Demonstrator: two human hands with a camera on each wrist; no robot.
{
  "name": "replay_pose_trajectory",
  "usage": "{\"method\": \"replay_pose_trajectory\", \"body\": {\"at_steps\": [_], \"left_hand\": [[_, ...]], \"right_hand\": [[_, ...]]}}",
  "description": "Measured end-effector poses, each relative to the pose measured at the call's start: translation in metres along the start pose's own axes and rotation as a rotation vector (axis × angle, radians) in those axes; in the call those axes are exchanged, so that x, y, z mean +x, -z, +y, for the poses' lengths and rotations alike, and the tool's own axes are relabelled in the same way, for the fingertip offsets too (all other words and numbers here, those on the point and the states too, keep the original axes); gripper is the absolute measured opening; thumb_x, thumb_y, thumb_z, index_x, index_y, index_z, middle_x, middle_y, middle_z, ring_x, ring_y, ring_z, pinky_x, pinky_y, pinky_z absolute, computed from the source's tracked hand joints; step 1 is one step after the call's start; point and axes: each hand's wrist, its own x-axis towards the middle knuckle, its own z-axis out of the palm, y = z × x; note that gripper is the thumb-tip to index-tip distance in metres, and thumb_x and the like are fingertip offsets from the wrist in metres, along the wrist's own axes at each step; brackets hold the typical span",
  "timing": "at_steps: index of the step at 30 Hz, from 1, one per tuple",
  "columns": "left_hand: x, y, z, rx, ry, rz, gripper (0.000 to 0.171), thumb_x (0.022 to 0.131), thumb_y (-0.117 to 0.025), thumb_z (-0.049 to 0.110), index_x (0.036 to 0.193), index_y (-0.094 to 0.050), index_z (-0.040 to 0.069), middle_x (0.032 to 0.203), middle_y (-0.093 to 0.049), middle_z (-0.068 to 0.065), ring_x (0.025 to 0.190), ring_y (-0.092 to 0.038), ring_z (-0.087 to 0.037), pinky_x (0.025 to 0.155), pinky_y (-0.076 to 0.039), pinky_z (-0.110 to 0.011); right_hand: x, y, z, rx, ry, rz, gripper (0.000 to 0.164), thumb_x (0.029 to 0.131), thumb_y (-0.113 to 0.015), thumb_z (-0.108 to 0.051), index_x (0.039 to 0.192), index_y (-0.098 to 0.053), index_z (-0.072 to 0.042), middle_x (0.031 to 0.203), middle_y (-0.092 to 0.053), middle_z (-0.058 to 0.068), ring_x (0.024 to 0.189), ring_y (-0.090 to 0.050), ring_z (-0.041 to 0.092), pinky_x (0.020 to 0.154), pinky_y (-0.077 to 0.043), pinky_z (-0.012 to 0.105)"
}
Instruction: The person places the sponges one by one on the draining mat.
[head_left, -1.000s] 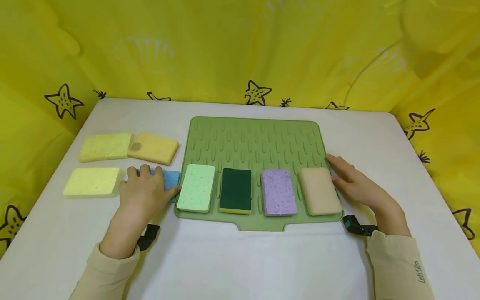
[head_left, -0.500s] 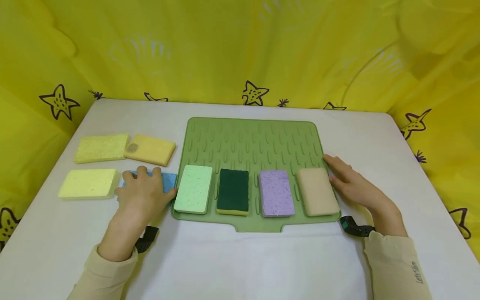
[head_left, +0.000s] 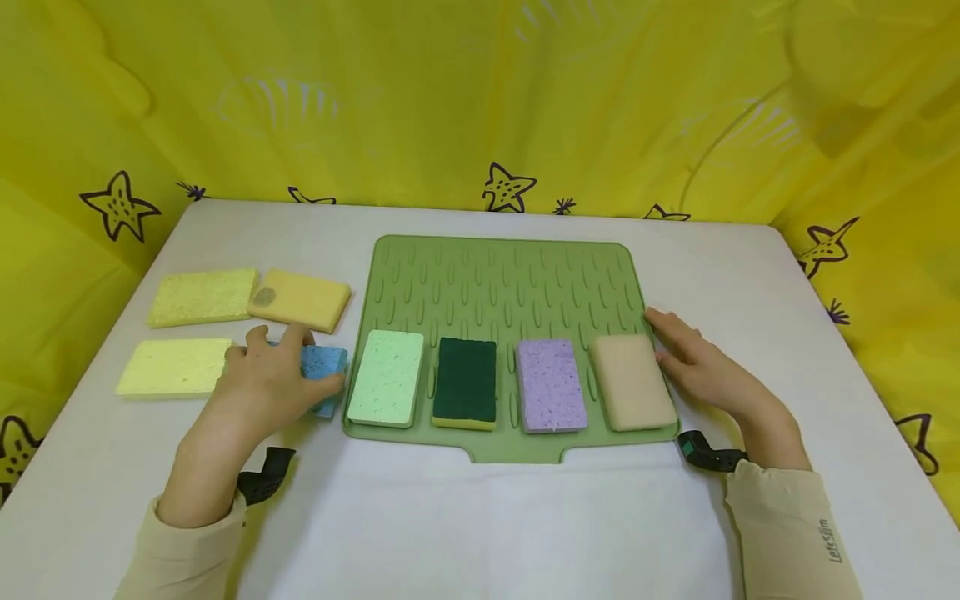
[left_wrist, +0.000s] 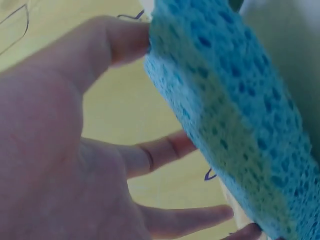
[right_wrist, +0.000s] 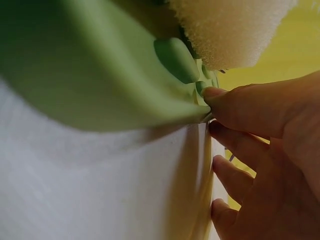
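Note:
My left hand (head_left: 258,379) holds the blue sponge (head_left: 324,367) just left of the green ridged mat (head_left: 502,275). In the left wrist view the blue sponge (left_wrist: 230,115) is tilted, thumb at one end and fingertips along its side and far end. My right hand (head_left: 708,371) rests at the mat's right edge, fingers extended; in the right wrist view its thumb (right_wrist: 245,107) touches the mat's rim (right_wrist: 165,107). A row on the mat's near half has a mint sponge (head_left: 387,377), a dark green scouring sponge (head_left: 465,379), a purple sponge (head_left: 552,385) and a beige sponge (head_left: 633,382).
Left of the mat lie two pale yellow sponges, one behind (head_left: 202,297) and one nearer (head_left: 176,367). An orange-yellow sponge (head_left: 303,300) with a grey round mark lies by the rear one. Behind the white table (head_left: 525,525) hangs a yellow curtain (head_left: 420,100).
The left hand has shifted slightly left and turned, with more of the blue sponge showing, now tilted. The right hand stays at the mat's edge. The whole head view has drifted slightly.

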Motion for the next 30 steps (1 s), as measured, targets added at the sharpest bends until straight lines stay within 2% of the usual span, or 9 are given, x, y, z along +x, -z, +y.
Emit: {"method": "replay_pose_trajectory", "body": {"at_steps": [4,6,9,14,20,23,30], "left_hand": [[0.0,0.006,-0.005,-0.045,0.013,-0.069,0.061,0.087,-0.062,0.053,0.127,-0.043,0.011,0.12,-0.037,-0.04,0.09,-0.047,-0.052,0.064,-0.044,-0.048],[0.0,0.007,-0.007,-0.023,0.006,-0.087,0.064,0.087,-0.061,0.058,0.13,-0.043,0.014,0.118,-0.041,-0.037,0.089,-0.052,-0.049,0.065,-0.044,-0.049],[0.002,0.008,-0.009,-0.012,0.009,-0.105,0.069,0.086,-0.058,0.065,0.133,-0.042,0.017,0.123,-0.042,-0.037,0.093,-0.051,-0.051,0.067,-0.042,-0.055],[0.002,0.011,-0.012,-0.077,0.034,-0.099,0.078,0.087,-0.057,0.066,0.14,-0.037,0.013,0.141,-0.033,-0.038,0.108,-0.042,-0.055,0.073,-0.044,-0.058],[0.003,0.013,-0.018,-0.136,0.021,-0.082,0.091,0.086,-0.058,0.068,0.148,-0.032,0.007,0.149,-0.021,-0.041,0.118,-0.032,-0.059,0.075,-0.045,-0.061],[0.002,0.015,-0.02,-0.14,0.004,-0.062,0.09,0.086,-0.059,0.067,0.149,-0.034,0.007,0.152,-0.015,-0.042,0.123,-0.026,-0.062,0.078,-0.044,-0.064],[0.004,0.018,-0.018,-0.182,-0.028,0.008,0.089,0.084,-0.069,0.057,0.151,-0.033,0.012,0.158,-0.006,-0.038,0.135,-0.019,-0.061,0.089,-0.043,-0.07]], "right_hand": [[0.0,0.001,0.0,-0.001,-0.001,-0.001,0.061,0.104,-0.043,-0.008,0.157,-0.014,0.002,0.161,-0.009,0.033,0.149,0.003,0.054,0.118,0.008,0.067],[0.0,0.001,0.0,-0.005,-0.004,-0.003,0.061,0.104,-0.042,-0.008,0.157,-0.014,0.002,0.161,-0.009,0.033,0.149,0.004,0.053,0.119,0.009,0.066],[0.0,0.001,0.0,-0.001,-0.008,-0.005,0.061,0.104,-0.043,-0.008,0.157,-0.014,0.002,0.161,-0.009,0.032,0.149,0.004,0.053,0.118,0.008,0.067],[0.0,0.0,0.001,0.019,-0.004,-0.005,0.062,0.104,-0.043,-0.007,0.157,-0.013,0.002,0.161,-0.008,0.032,0.149,0.004,0.054,0.118,0.009,0.067],[0.0,-0.002,0.001,0.017,-0.007,-0.002,0.062,0.104,-0.043,-0.008,0.158,-0.013,0.001,0.162,-0.009,0.031,0.149,0.004,0.053,0.118,0.009,0.067],[0.0,-0.002,0.0,0.014,-0.006,-0.002,0.062,0.104,-0.042,-0.008,0.158,-0.013,0.001,0.162,-0.009,0.031,0.149,0.004,0.053,0.118,0.009,0.067],[-0.001,-0.001,-0.001,0.02,-0.005,-0.003,0.062,0.104,-0.042,-0.008,0.157,-0.013,0.002,0.162,-0.009,0.032,0.149,0.005,0.054,0.117,0.009,0.068]]}}
